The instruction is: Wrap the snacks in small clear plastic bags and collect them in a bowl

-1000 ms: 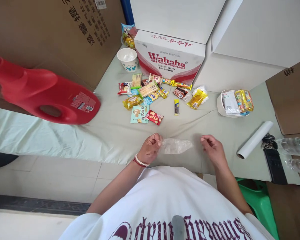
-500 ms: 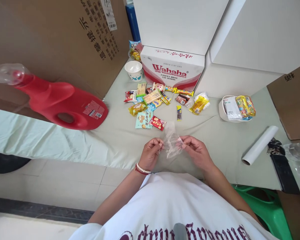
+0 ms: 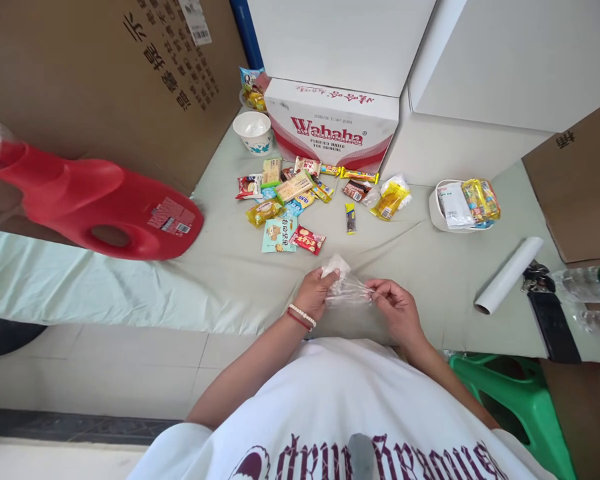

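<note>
Head cam here, and both hands are on a crinkly clear plastic bag right in front of the white shirt, over the near part of the cloth-covered table. Left hand has it clamped, thumb on top and fingers curled under, while the right hand pinches the other end with thumb and fingertips, so the plastic is strung between them; can't tell if it touches the cloth. Going clockwise from the bag: small yellow-and-dark bar at 12 with the Wahaha box farther out, yellow packet at 1, white tub of snacks at 2, white roll at 3, big red jug lying between 9 and 10, red packet around 11, touching a pale teal packet
</note>
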Tool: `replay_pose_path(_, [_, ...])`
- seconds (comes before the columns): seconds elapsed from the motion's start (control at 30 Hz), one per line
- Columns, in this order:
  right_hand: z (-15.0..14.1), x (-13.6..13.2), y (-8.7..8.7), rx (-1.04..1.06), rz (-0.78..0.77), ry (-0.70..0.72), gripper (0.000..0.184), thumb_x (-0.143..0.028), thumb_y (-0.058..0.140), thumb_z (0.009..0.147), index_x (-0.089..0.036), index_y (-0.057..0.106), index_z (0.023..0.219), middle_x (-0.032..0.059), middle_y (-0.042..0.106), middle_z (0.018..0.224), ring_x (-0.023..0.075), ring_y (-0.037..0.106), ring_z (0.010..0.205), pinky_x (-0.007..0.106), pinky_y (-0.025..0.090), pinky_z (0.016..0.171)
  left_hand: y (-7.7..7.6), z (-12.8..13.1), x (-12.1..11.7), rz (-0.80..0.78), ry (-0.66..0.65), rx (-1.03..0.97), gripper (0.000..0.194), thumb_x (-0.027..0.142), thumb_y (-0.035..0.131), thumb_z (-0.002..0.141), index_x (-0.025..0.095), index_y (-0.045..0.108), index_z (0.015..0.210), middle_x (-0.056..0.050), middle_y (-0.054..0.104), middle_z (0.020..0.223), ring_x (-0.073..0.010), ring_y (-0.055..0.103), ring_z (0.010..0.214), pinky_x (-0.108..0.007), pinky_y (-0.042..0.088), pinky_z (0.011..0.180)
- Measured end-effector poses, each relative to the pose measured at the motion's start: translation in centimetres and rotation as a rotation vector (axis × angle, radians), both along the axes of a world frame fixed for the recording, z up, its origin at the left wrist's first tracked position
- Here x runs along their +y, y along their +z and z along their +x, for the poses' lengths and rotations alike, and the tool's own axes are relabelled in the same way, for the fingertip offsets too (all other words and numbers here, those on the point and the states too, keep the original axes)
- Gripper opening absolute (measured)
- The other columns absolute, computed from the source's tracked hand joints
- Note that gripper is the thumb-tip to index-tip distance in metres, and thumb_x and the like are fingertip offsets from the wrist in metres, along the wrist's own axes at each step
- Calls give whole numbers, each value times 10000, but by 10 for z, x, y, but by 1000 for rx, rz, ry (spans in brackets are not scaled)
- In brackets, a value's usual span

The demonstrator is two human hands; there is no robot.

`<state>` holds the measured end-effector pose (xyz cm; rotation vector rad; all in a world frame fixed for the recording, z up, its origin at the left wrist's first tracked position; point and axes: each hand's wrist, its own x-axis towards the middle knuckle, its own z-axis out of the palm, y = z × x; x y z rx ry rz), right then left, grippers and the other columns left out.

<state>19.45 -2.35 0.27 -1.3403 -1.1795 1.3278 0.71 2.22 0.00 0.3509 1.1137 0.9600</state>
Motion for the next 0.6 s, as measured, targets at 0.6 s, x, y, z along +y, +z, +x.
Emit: replay_pose_path(0.6, [-6,36,-18,-81,-78,-89,328,-548,682,868,-222,660,894,-31,560,692,121,462,565,251,428,516,-24,0,-14,161,-32,370,487,428,928,591,169,627,874,79,469,646,-77,382,579,-215,302,548])
